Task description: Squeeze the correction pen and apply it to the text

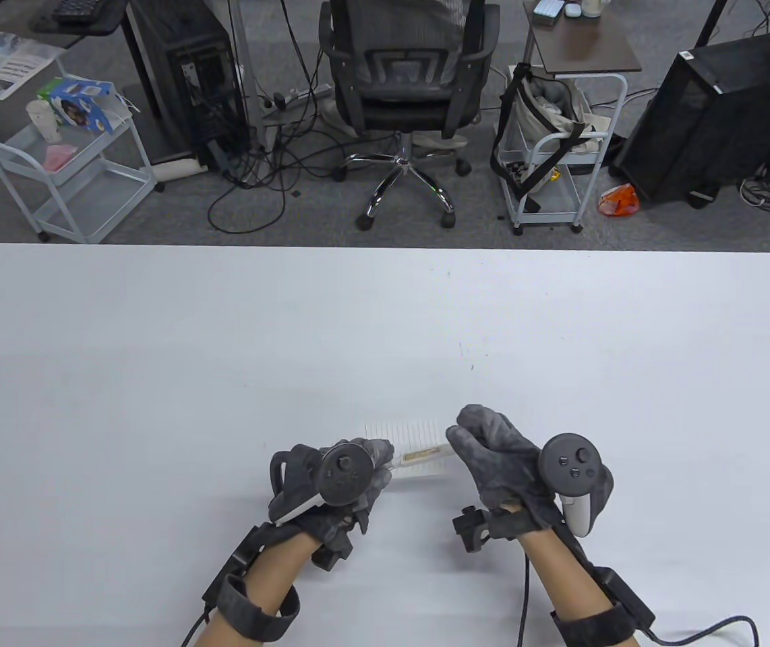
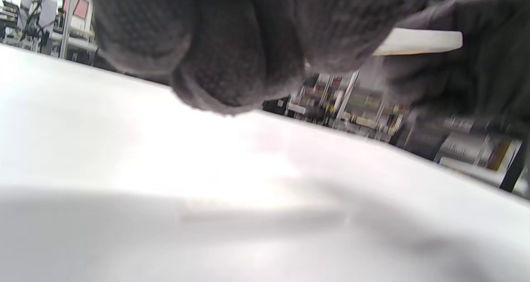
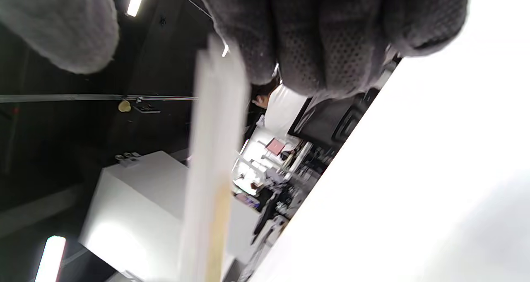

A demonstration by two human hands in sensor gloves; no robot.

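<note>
Table view, lower centre: left hand and right hand both gripped correction pen over paper; over-squeezing risked blobbing.

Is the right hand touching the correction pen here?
Touching. In the table view the right hand grips one end of the correction pen, whose other end runs into the left hand.

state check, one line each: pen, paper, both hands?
correction pen: off the table, held level between the hands, above the paper.
lined paper: flat on the table, near edge partly hidden.
left hand: grips the pen's left end.
right hand: holds the pen's right end; whether the cap is on cannot be told.
</note>
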